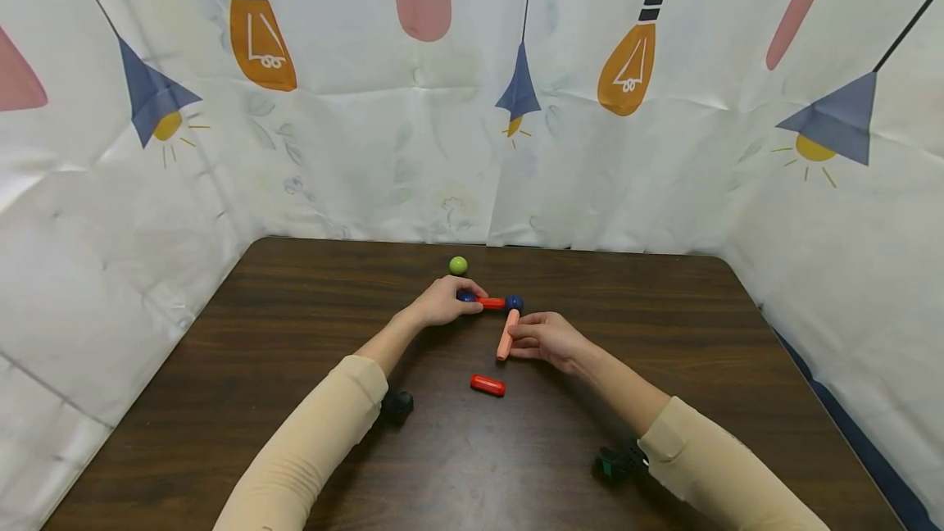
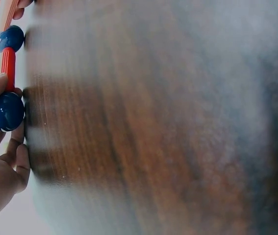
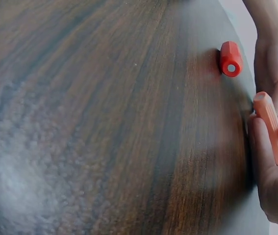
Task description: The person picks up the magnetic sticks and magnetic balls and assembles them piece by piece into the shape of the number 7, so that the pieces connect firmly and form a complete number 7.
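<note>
Near the far middle of the table, my left hand (image 1: 440, 301) grips a red magnetic stick (image 1: 490, 303) at its left end, by a blue ball (image 2: 7, 111). At the stick's other end sits a second blue ball (image 1: 514, 302). My right hand (image 1: 549, 341) pinches an orange magnetic stick (image 1: 508, 335) between thumb and fingers. Its far end meets the second blue ball, and its near end points toward me. Closer to me lies a loose red stick (image 1: 487, 385), with a silvery disc in its end in the right wrist view.
A green ball (image 1: 458, 265) rests behind my left hand, near the far edge of the dark wooden table (image 1: 295, 400). White cloth printed with lamps (image 1: 354, 162) hangs round the back and sides. Dark wrist cameras (image 1: 618, 462) sit under both forearms.
</note>
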### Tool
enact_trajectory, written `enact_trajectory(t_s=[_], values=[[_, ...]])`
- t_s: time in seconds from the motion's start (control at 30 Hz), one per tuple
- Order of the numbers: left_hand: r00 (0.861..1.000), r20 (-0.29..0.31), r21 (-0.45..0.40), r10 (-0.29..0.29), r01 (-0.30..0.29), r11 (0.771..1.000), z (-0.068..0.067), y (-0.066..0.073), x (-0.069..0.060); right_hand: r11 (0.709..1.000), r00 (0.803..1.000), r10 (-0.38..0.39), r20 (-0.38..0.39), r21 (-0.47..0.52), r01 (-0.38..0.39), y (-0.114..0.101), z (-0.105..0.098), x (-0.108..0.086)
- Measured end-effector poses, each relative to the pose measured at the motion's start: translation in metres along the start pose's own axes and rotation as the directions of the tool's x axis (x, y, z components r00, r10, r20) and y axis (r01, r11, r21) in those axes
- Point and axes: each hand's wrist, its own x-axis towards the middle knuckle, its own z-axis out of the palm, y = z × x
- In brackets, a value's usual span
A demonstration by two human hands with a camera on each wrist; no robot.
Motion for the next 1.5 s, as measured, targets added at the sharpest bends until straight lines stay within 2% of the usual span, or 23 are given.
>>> enact_trajectory(t_s=[0.5,0.93,1.5], values=[[1.000,0.005,0.006,0.002,-0.002,1.000,0.000,0.000,0.001,1.000,1.000,-0.001,-0.020,-0.028,0.000,-0.001,0.001,0.003],[1.000,0.003,0.015,-0.008,0.008,1.000,0.001,0.002,0.002,1.000,0.999,0.026,-0.027,-0.013,-0.026,-0.002,0.001,0.006],[1.000,-0.011,0.013,0.007,-0.007,1.000,0.002,0.002,0.000,0.999,0.999,0.033,-0.032,0.008,-0.032,-0.001,0.001,0.009]])
